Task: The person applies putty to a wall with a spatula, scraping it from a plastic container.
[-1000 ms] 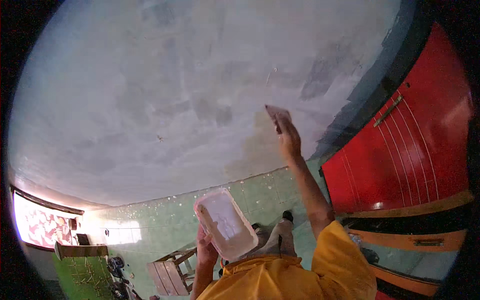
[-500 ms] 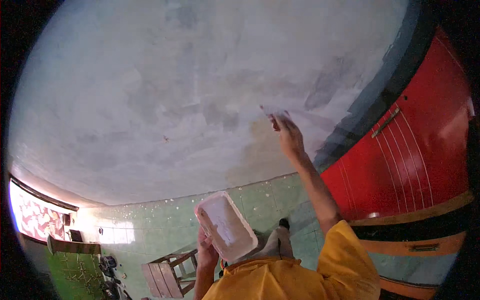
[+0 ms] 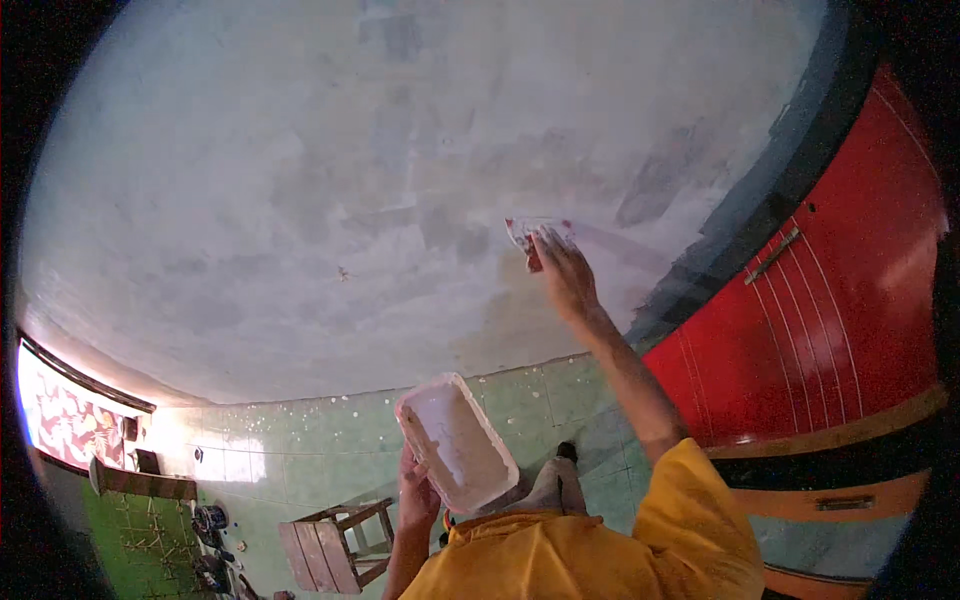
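Observation:
My right hand (image 3: 568, 272) is closed on the red handle of a putty knife (image 3: 532, 236), whose wide blade lies against the pale plastered wall (image 3: 300, 150). Whitish smears and darker grey patches cover the wall around the blade. Down at waist height, my left hand (image 3: 415, 488) grips the left side of a pinkish-white rectangular tray (image 3: 492, 440). Pale, wet-looking putty coats the inside of this tray. The fingers underneath the tray are partly hidden.
A red door (image 3: 810, 300) in a dark frame stands at the right. Below me, a wooden stool (image 3: 325, 552) rests on the green tiled floor (image 3: 330, 450), which is spotted with white drips. A bright doorway with a patterned curtain (image 3: 75, 425) is at the far left.
The putty knife and my right hand have shifted slightly left, and the blade now shows more broadly on the wall. The tray has tipped and moved a little.

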Motion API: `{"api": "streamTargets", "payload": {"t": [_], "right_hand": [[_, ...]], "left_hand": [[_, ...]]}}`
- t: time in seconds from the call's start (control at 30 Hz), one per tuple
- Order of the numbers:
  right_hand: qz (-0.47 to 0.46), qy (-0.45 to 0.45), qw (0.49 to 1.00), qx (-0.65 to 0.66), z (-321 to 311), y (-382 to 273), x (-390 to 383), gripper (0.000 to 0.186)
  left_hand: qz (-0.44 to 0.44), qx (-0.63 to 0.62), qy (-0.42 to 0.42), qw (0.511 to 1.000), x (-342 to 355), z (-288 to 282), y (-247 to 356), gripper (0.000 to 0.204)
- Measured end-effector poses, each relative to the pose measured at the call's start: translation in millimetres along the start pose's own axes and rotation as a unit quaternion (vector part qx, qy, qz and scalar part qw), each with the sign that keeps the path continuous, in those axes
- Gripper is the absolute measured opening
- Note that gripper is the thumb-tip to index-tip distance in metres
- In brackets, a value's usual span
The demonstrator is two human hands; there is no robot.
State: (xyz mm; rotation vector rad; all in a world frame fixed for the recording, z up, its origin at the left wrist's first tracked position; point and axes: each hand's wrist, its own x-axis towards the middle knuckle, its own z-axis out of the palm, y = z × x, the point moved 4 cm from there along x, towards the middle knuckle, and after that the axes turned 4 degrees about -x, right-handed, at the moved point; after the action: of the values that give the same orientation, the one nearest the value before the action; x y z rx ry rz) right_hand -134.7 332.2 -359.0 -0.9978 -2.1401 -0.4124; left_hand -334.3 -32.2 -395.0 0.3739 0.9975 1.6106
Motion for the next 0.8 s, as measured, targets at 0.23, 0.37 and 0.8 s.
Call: {"api": "streamTargets", "payload": {"t": [0.23,0.37,0.8], "right_hand": [[0.003,0.135,0.991,-0.017,-118.8,-3.9,133.1,0.049],[-0.020,0.124,0.990,-0.060,-53.5,-17.0,79.9,0.048],[0.083,0.157,0.983,-0.039,-78.5,61.4,77.3,0.048]], "left_hand": [[0.013,-0.005,-0.045,0.999,4.4,-1.9,0.7,0.075],[0.004,-0.002,-0.034,0.999,10.9,5.6,-0.6,0.071],[0.014,-0.019,-0.025,0.999,1.6,-11.6,-6.3,0.075]]}}
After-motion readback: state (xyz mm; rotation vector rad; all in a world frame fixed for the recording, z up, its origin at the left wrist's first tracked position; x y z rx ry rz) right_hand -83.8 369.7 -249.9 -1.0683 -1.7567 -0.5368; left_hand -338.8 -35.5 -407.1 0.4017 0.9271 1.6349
